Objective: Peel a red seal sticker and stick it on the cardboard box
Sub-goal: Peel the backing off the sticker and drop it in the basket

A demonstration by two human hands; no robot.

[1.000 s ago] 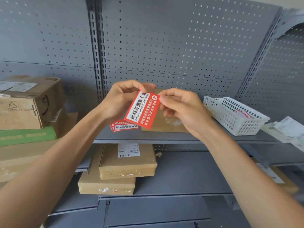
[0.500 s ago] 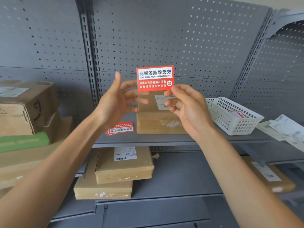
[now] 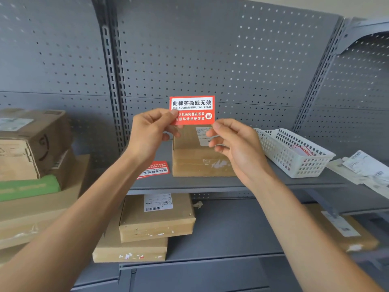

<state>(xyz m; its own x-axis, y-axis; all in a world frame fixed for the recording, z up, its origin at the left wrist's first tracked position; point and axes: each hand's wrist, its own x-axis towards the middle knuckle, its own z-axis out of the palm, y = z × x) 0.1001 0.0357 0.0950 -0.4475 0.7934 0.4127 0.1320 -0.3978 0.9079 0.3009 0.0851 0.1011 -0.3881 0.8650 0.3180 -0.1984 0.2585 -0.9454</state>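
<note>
A red seal sticker (image 3: 192, 109) with white and black print is held upright in front of me. My left hand (image 3: 150, 133) pinches its lower left edge between thumb and fingers. My right hand (image 3: 235, 144) touches its lower right corner with the fingertips. Right behind and below the sticker, a cardboard box (image 3: 189, 159) with a white shipping label stands on the grey shelf (image 3: 210, 182). More red seal stickers (image 3: 155, 168) lie flat on the shelf left of the box, partly hidden by my left wrist.
A white plastic basket (image 3: 294, 154) with red-printed scraps sits right of the box. Loose paper labels (image 3: 366, 167) lie at the far right. Stacked cardboard boxes (image 3: 35, 144) stand at the left, two flat parcels (image 3: 155, 220) on the lower shelf. Perforated grey panels form the back.
A second ago the sticker was tilted and lower in both hands. It then rose and turned level in my right hand; now my left hand grips its left edge again.
</note>
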